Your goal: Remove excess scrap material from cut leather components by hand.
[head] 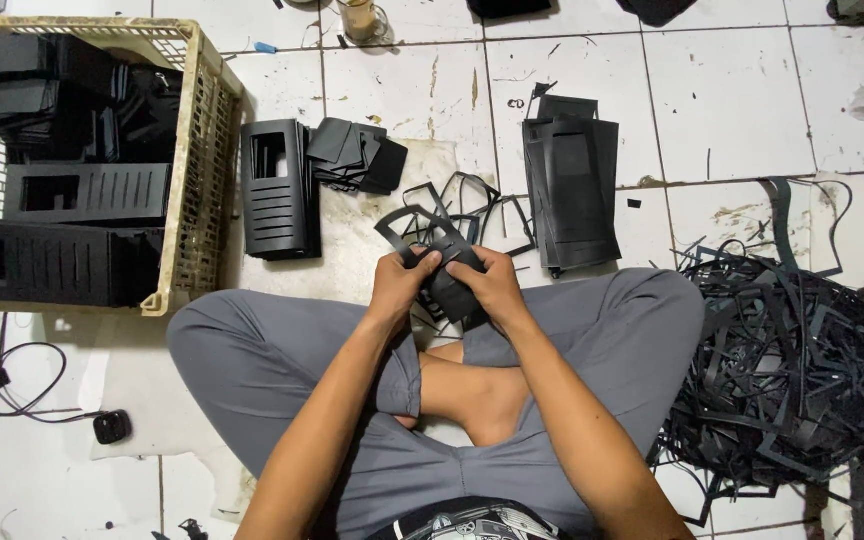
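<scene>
I sit cross-legged on a white tiled floor. My left hand (402, 283) and my right hand (493, 286) both grip a thin black die-cut sheet piece (444, 258) held above my crossed legs. Its frame-like waste strip (404, 225) sticks up and to the left from between my thumbs. Just beyond my hands lies a loose tangle of black cut-out frames (472, 205) on the floor.
A cream plastic crate (197, 170) at the left holds stacked black sheets. Beside it lie a slotted black panel stack (277, 195) and small black squares (357, 155). A pile of black sheets (572, 190) lies ahead right. A big heap of black offcut strips (792, 370) fills the right.
</scene>
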